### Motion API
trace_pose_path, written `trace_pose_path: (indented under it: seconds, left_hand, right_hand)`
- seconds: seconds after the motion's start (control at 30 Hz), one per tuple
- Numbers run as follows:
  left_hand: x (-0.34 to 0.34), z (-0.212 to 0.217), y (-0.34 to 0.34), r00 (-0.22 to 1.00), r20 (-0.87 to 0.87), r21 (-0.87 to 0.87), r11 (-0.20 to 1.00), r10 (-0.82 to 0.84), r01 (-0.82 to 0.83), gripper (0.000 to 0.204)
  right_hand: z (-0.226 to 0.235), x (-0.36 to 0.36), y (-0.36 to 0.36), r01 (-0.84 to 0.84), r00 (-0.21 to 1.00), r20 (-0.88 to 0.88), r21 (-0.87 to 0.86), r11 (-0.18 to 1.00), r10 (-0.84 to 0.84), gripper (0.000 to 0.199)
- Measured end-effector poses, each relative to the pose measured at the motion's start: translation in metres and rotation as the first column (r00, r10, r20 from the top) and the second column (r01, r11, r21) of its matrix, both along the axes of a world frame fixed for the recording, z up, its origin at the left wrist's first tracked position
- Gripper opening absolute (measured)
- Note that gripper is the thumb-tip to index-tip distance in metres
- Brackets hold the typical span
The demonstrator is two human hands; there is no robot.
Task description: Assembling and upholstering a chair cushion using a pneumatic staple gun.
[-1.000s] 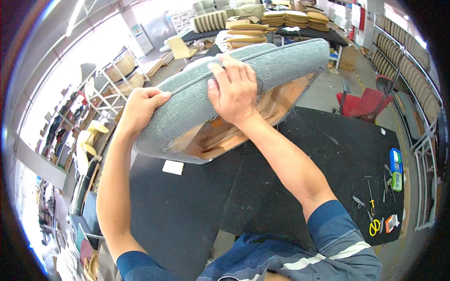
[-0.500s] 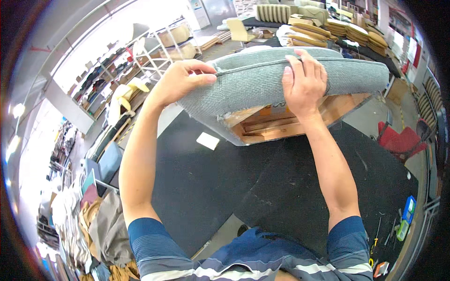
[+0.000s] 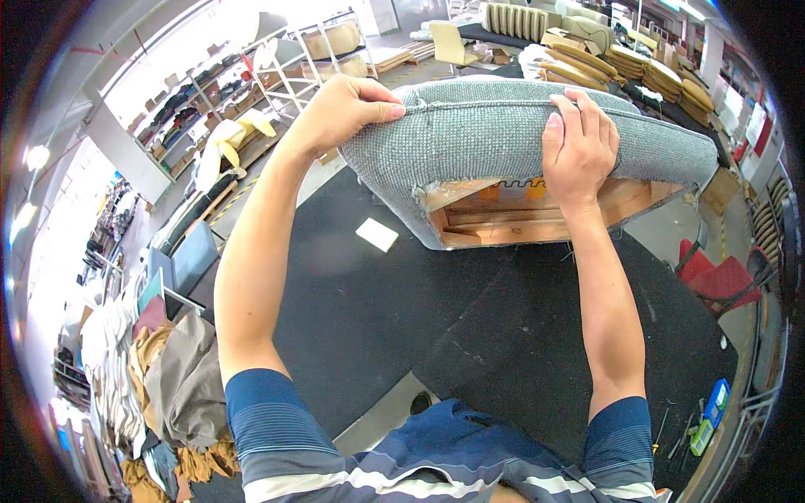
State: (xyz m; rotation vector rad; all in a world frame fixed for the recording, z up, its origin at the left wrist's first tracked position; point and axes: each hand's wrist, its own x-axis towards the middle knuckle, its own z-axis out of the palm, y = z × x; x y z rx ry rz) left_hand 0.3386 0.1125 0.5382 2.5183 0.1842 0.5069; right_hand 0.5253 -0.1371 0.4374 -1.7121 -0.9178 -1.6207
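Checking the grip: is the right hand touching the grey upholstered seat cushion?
Touching. The head view shows the right hand pressed flat on the grey seat cushion, fingers curled over its top edge.

A small white rectangular card [image 3: 377, 235] is seen lying on the black-covered worktop [image 3: 352, 318], below the left hand. Metal storage shelves [image 3: 251, 75] are seen beyond that hand, to its left. A red chair [image 3: 717, 281] stands right of and below the right hand. Stacked tan cushions [image 3: 650, 75] are piled beyond the right hand.
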Motion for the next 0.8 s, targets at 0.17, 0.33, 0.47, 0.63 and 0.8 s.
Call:
trace_pose_path:
  seconds: [0.17,0.33,0.47,0.63,0.8]
  left_hand:
    - [0.004,0.0,0.003,1.0,-0.014,-0.017,1.0,0.016,-0.016,0.026]
    - [0.0,-0.002,0.005,0.998,-0.06,-0.167,0.986,-0.016,0.005,0.028]
    - [-0.007,-0.001,0.012,0.996,-0.076,-0.164,0.985,-0.056,0.043,0.029]
    - [-0.01,0.003,0.02,0.962,-0.064,-0.168,0.953,-0.267,0.253,0.033]
    - [-0.016,0.001,0.016,0.957,-0.116,-0.121,0.96,-0.266,0.252,0.041]
  right_hand:
    - [0.002,-0.001,0.0,-0.014,1.0,0.01,0.007,1.0,0.014,0.024]
    - [0.0,-0.002,-0.003,0.001,1.0,-0.006,0.001,1.0,-0.001,0.024]
    - [0.001,-0.004,-0.004,0.006,1.0,-0.008,-0.003,1.0,-0.006,0.024]
    - [-0.001,-0.004,-0.005,0.009,1.0,-0.017,-0.01,1.0,-0.009,0.024]
    - [-0.001,-0.004,-0.005,0.013,1.0,-0.019,-0.015,1.0,-0.014,0.023]
